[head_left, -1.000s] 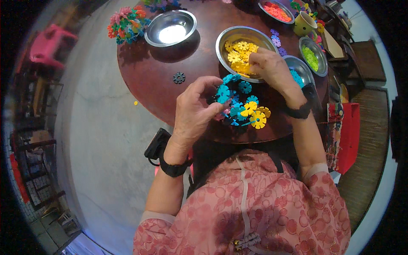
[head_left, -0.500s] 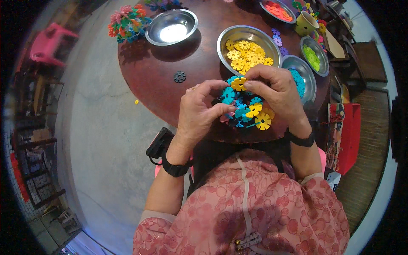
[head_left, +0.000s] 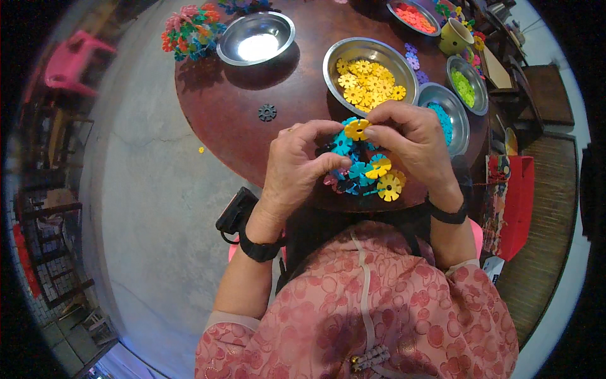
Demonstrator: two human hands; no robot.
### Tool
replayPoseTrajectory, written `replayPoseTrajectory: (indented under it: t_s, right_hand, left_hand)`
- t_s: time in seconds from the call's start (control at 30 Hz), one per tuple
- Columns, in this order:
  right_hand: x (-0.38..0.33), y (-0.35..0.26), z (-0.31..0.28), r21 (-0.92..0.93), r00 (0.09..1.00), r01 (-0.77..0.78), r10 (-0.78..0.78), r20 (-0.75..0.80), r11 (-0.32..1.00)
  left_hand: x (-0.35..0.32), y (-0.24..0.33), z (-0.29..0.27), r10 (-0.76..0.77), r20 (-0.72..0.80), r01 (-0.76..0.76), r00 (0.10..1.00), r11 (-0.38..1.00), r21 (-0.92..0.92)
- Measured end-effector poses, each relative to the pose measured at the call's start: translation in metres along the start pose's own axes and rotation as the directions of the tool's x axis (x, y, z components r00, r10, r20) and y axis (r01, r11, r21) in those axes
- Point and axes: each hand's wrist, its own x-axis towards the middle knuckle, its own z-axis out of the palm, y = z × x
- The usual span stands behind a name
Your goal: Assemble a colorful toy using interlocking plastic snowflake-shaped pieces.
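Above the table's near edge, a joined cluster of notched plastic snowflake discs (head_left: 361,170) shows blue, yellow, dark and pinkish pieces. My left hand (head_left: 291,163) curls its forefinger and thumb round the cluster's left side, gripping a blue disc (head_left: 342,145) there. Between the thumb and forefinger of my right hand (head_left: 413,142) is a yellow snowflake disc (head_left: 357,130). It meets the blue pieces at the top of the cluster; how far its notch is pushed in cannot be made out. Just beyond my hands stands a steel bowl (head_left: 329,79) of loose yellow discs.
A steel bowl (head_left: 227,55) with nothing in it stands far left, beside a multicoloured disc model (head_left: 189,31). One dark grey disc (head_left: 267,112) lies on the table. Right are bowls of blue discs (head_left: 464,136), green discs (head_left: 483,101) and orange discs (head_left: 429,28), plus a yellow-green cup (head_left: 456,36).
The yellow disc in my right fingers has shifted slightly down and right and tilted. The cluster has turned a little beneath it. My left hand keeps its hold.
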Motion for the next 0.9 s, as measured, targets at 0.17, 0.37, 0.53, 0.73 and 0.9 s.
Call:
replayPoseTrajectory:
  t_s: [0.17, 0.37, 0.53, 0.73, 0.9]
  right_hand:
    - [-0.001, -0.003, 0.001, -0.126, 0.998, 0.060, -0.060, 0.001, 0.990]
    - [-0.003, -0.007, -0.008, -0.299, 0.969, 0.243, -0.219, 0.112, 0.923]
    - [-0.011, -0.021, -0.009, -0.317, 0.967, 0.240, -0.197, 0.161, 0.918]
    - [-0.016, -0.018, -0.005, -0.421, 0.955, 0.297, -0.256, 0.152, 0.857]
    - [-0.015, -0.014, 0.003, -0.383, 0.949, 0.314, -0.286, 0.131, 0.869]
  left_hand:
    - [-0.002, 0.000, 0.000, -0.041, 0.019, 0.042, 0.999, 0.999, -0.017]
    - [-0.002, 0.014, 0.000, -0.038, 0.056, 0.045, 0.998, 0.989, -0.139]
    - [0.002, 0.022, -0.007, 0.045, 0.151, -0.031, 0.987, 0.995, -0.096]
    - [0.002, 0.025, -0.007, 0.105, 0.176, -0.108, 0.979, 0.994, 0.010]
    - [0.002, 0.025, -0.007, 0.146, 0.177, -0.159, 0.973, 0.985, 0.061]
